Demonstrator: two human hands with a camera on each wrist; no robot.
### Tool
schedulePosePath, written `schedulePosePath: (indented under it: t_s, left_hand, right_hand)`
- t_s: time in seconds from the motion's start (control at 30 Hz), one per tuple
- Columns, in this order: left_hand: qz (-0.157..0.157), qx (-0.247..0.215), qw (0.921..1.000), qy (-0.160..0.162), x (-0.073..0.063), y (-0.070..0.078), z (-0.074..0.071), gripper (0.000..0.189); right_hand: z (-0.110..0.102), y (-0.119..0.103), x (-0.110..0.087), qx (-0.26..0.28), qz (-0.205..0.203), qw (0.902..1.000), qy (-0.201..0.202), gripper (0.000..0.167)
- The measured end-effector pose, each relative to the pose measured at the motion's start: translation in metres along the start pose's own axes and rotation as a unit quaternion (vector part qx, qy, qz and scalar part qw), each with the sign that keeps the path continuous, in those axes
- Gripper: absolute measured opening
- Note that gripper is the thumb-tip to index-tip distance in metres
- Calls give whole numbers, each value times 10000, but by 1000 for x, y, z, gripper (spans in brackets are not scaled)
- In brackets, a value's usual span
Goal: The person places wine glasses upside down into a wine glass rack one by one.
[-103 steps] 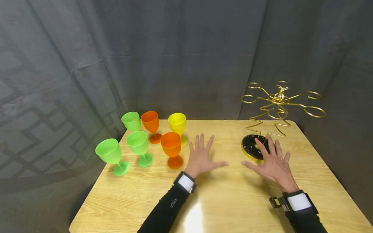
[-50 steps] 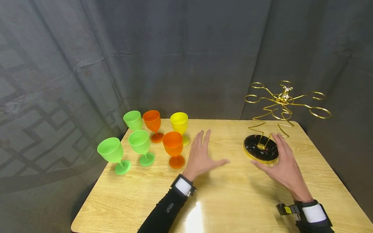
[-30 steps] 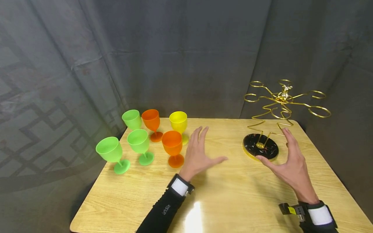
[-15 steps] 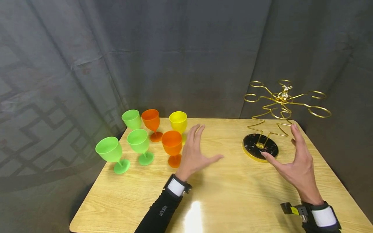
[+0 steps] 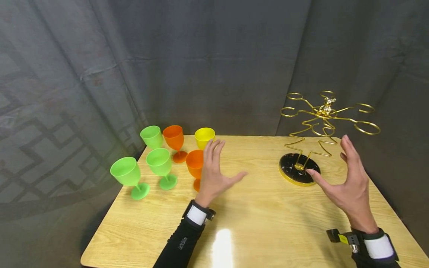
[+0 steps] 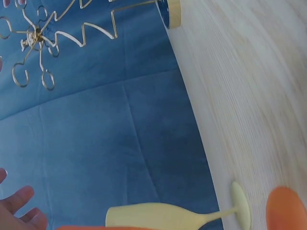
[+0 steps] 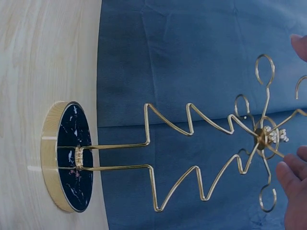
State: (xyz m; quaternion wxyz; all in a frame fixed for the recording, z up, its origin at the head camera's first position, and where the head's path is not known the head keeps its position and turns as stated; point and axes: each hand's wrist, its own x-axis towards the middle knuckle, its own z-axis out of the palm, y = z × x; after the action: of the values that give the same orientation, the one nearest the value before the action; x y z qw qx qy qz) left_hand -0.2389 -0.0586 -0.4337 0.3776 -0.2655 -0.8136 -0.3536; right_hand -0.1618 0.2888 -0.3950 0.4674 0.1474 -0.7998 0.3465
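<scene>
My left hand is raised over the table with fingers spread and holds nothing. It overlaps the front orange goblet in the head view, hiding part of it, and the yellow goblet stands just behind. My right hand, thumb and fingers apart, is held in front of a gold wire cup rack and grips nothing. The rack has zigzag uprights, looped arms around a small bear figure, and a round black base rimmed in gold. All its loops are bare.
Left of my left hand are another orange goblet and three green ones: a front-left green goblet, a middle green goblet and a back green goblet. A grey curtain hangs behind the wooden table.
Both hands have moved apart: the left went leftward to the front orange goblet, the right went rightward away from the rack's base. Goblets and rack have stayed in place.
</scene>
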Motion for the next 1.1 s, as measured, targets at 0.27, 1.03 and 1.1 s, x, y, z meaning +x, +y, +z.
schedulePosePath:
  t_s: [0.27,1.03,1.1]
  left_hand:
    - [-69,100,9996,271,-4,-10,-10,107]
    - [-549,565,9937,792,-16,-39,-32,111]
    - [-634,538,9935,778,-18,-40,-33,112]
  right_hand:
    - [-3,0,9,-210,-49,9998,43,108]
    - [-8,-27,36,-343,-279,9987,260,96]
    - [-8,-25,37,-380,-295,9986,227,96]
